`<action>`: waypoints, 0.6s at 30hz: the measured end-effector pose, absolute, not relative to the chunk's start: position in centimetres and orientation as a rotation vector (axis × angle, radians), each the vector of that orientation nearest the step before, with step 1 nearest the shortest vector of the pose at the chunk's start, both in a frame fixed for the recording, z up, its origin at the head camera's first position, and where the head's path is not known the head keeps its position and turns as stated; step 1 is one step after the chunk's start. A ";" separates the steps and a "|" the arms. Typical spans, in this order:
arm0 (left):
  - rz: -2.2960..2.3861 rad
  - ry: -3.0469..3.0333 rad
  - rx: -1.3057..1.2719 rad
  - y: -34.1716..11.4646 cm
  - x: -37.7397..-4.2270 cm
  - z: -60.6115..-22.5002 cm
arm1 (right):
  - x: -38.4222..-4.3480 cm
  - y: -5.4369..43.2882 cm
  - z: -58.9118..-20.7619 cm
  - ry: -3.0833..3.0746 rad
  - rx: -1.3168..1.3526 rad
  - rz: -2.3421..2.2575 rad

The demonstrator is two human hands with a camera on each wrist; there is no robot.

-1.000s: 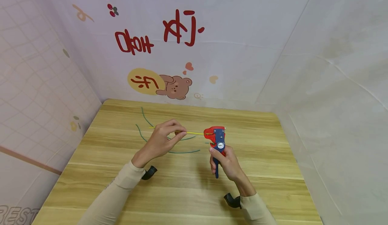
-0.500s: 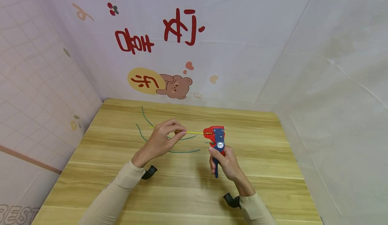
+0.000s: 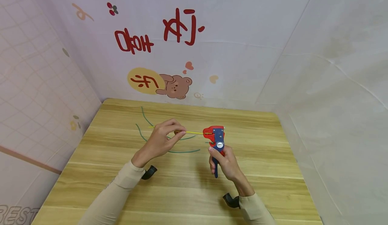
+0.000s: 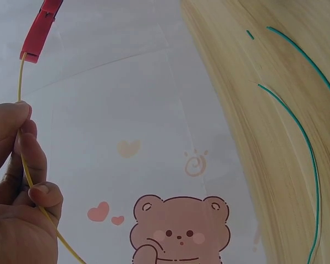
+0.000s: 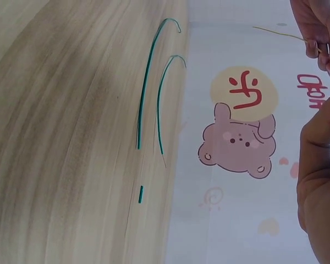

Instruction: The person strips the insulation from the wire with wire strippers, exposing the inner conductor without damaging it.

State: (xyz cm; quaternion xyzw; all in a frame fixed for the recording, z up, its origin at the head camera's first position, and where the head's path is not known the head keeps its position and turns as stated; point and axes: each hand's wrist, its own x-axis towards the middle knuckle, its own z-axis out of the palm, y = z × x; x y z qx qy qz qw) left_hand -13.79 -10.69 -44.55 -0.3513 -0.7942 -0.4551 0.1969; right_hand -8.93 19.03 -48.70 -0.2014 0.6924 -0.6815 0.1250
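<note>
My left hand [image 3: 163,137] pinches a yellow wire [image 3: 194,132] between thumb and index finger, in the air over the table. One end of the wire runs right into the red head of a wire stripper [image 3: 219,137]; its other end sticks out past the back of the hand. My right hand [image 3: 227,162] grips the stripper's blue handle, head up. In the left wrist view the yellow wire [image 4: 20,77] enters the tip of the stripper's red nose [image 4: 36,36], and lower down it passes along the curled fingers [image 4: 36,159]. The right wrist view leaves the stripper mostly hidden.
Two curved green wires [image 4: 313,165] [image 5: 146,88] lie on the wooden table [image 3: 182,191]; one has a thin bare end. Near them is a short green piece [image 5: 141,194]. Printed cloth walls [image 3: 242,66] stand along the table's back and sides.
The right hand and the stripper have shifted very slightly to the left. The left hand keeps its pinch on the yellow wire, nearly still.
</note>
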 end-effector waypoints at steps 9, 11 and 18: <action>-1.277 -2.235 -0.975 -10.8 -13.7 -44.3 | -8.9 18.8 -48.6 2.033 -0.568 -1.989; -1.277 -2.233 -0.978 -10.8 -13.7 -44.3 | -9.0 18.7 -48.7 2.058 -0.551 -1.996; -1.283 -2.252 -0.969 -10.9 -13.6 -44.2 | -9.2 18.6 -48.8 2.135 -0.539 -1.984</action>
